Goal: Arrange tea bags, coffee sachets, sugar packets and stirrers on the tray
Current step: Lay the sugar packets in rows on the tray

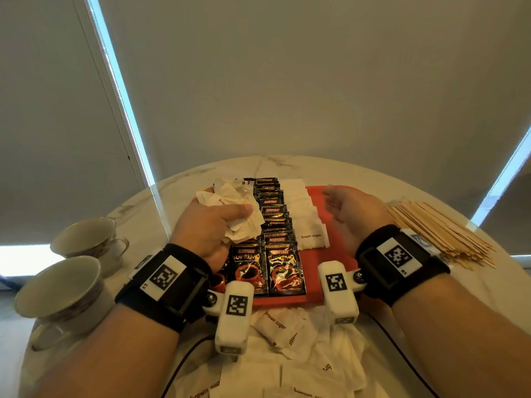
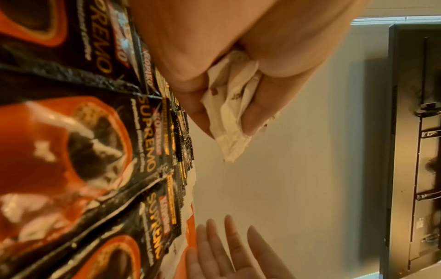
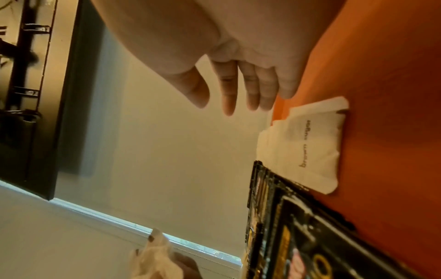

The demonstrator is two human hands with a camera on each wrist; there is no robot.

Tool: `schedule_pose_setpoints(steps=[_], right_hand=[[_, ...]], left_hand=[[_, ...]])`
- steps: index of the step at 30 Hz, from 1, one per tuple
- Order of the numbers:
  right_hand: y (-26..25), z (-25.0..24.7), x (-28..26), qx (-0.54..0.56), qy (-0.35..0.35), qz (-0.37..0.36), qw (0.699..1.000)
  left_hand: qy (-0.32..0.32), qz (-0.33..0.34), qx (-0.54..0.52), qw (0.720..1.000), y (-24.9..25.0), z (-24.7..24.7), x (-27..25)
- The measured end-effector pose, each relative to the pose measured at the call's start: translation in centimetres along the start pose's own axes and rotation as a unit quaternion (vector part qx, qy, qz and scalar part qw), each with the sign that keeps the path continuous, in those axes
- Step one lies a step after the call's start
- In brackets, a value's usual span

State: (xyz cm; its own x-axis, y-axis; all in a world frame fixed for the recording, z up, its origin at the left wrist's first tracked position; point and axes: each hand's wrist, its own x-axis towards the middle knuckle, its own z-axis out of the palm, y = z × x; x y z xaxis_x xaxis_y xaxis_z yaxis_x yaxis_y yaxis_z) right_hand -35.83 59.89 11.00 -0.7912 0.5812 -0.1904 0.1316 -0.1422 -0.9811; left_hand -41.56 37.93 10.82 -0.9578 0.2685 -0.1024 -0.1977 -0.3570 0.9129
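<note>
**Over the red tray, a fistful of sugar packets**

Over the left half of the red tray (image 1: 321,262), the left hand (image 1: 207,225) grips a crumpled bunch of white sugar packets (image 1: 230,202); its fingers are curled tight round the paper, the thumb pressed across the top, and packet corners stick out beyond the fingertips and under the palm; the left wrist view shows the same bunch (image 2: 229,113) squeezed between thumb and fingers. Just under and to the right of those fingers run two overlapping rows of black coffee sachets (image 1: 273,225), laid lengthwise down the tray, the nearest pair lying flat by the wrist; just beyond the sachets, on their right, a row of sugar packets marked "brown sugar" (image 1: 307,219) lies overlapped on the tray.

To the right of that row the right hand (image 1: 353,214) is held over bare red tray, holding nothing; its fingers (image 3: 229,90) are straight and loosely spread, the little-finger side lowest, whether it touches the tray cannot be told. Well to the right of those fingers a heap of wooden stirrers (image 1: 439,234) lies on the marble table (image 1: 316,168); behind both wrists, off the tray, loose sugar packets (image 1: 287,328) are scattered; left of the left wrist stand two teacups (image 1: 71,271).
</note>
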Motion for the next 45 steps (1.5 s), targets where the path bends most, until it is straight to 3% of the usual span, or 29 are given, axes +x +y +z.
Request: schedule_pose_setpoints(steps=[6,11,19,22,25,28,32,37,45], right_hand=[[0.6,0.8,-0.5,0.070,-0.053,0.053,0.995],[0.2,0.3,-0.1,0.062,-0.048,0.051,0.996],[-1.3,0.5,0.5,0.075,-0.096,0.071,0.990],[-1.8,0.8,0.2,0.086,-0.076,0.052,0.992],[-2.4,2.3,-1.2,0.085,-0.102,-0.016,0.991],[-2.2,4.1,-2.5,0.011,-0.182,-0.071,0.981],[-1.0,5.1,-3.5,-0.074,-0.264,-0.073,0.959],[-1.1,4.8,-3.4,-0.017,-0.261,-0.070,0.963],[-0.8,5.7,-3.8,0.077,-0.237,-0.030,0.968]], left_hand=[[-0.005,-0.003,-0.007,1.000,0.0,0.0,0.1],[-0.013,-0.006,-0.001,1.000,0.0,-0.1,0.1],[-0.010,-0.027,-0.024,0.999,-0.2,-0.1,0.3],[-0.011,-0.039,-0.036,0.999,-0.2,0.0,0.2],[-0.019,-0.051,-0.059,0.997,-0.1,0.5,-0.2],[-0.017,-0.035,-0.081,0.996,0.0,0.5,-0.1],[-0.027,-0.010,-0.114,0.993,0.1,0.3,-0.1],[-0.022,0.013,-0.139,0.990,0.4,0.0,-0.1],[-0.009,0.034,-0.068,0.997,0.0,0.1,-0.1]])
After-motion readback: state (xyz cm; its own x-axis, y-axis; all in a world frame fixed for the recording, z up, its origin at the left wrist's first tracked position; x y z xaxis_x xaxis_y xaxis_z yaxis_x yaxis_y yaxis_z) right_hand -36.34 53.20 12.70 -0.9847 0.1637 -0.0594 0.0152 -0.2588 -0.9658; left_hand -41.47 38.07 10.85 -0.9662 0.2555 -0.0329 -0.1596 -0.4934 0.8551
